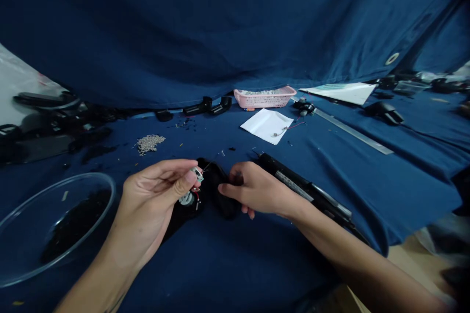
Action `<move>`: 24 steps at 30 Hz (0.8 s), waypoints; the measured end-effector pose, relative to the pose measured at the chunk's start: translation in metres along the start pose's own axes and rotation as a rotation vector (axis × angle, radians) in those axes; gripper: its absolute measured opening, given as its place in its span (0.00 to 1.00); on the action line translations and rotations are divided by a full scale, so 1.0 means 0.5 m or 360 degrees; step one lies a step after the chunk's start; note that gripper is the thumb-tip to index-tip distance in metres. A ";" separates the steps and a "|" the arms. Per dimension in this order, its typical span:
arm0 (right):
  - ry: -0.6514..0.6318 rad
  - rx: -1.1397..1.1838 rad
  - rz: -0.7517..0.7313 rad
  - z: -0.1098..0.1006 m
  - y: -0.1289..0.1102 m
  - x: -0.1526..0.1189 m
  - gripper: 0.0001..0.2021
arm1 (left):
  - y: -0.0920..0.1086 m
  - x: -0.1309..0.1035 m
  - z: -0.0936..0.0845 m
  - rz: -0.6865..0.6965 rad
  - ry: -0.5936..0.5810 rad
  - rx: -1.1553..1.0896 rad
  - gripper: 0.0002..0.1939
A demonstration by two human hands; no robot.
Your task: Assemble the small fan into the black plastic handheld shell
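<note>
Hanging across the far side, a broad blue curtain (201, 24) sagged down to the worktop (220, 274), which was covered in blue cloth too. At the left edge stood a clear bowl (113, 194) holding a dark heap (77, 225). A long black tool (293, 179) lay aslant just right of the middle, and farther back a thin metal strip (356, 131) slanted away toward a pink basket (264, 101). In front of the basket lay a sheet of white paper (262, 125). The right hand (253, 188) had its grip closed around a dark shell (220, 195); whether the shell touched the cloth could not be told. Beside it, partly hidden behind the left hand (154, 205), was a black casing (179, 220). A pile of pale bits (150, 143) lay beyond that hand. A round silvery piece (188, 199) showed at the casing's upper end. Smallest was a little metal part (199, 174), pinched in the narrow grip of the left thumb and forefinger, near the shell's upper end.
</note>
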State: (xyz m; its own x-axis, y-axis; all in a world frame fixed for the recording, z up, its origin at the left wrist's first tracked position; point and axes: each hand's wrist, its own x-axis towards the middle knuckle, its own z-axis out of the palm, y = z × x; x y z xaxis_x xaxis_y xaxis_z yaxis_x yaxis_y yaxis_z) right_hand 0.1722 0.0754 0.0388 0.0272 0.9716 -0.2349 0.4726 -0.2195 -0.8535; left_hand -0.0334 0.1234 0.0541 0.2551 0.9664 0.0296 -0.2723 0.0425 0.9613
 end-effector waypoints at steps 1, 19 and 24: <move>0.0167 0.0030 -0.0088 -0.001 0.000 0.002 0.11 | 0.002 0.003 -0.002 0.0017 0.0031 -0.0021 0.18; 0.0759 0.0551 -0.1004 0.060 -0.014 -0.025 0.11 | 0.006 -0.005 0.006 0.0267 0.0104 0.0098 0.15; 0.0639 0.0465 -0.1057 0.074 -0.009 -0.026 0.10 | 0.001 -0.013 0.007 0.0485 0.0152 0.0280 0.11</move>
State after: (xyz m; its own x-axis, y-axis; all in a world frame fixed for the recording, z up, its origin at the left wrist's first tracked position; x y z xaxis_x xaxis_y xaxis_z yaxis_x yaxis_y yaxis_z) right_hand 0.1369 0.0607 0.0285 0.1616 0.8522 0.4976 0.2547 0.4511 -0.8553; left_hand -0.0318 0.1161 0.0553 0.0970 0.9477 0.3041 -0.1567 -0.2872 0.9450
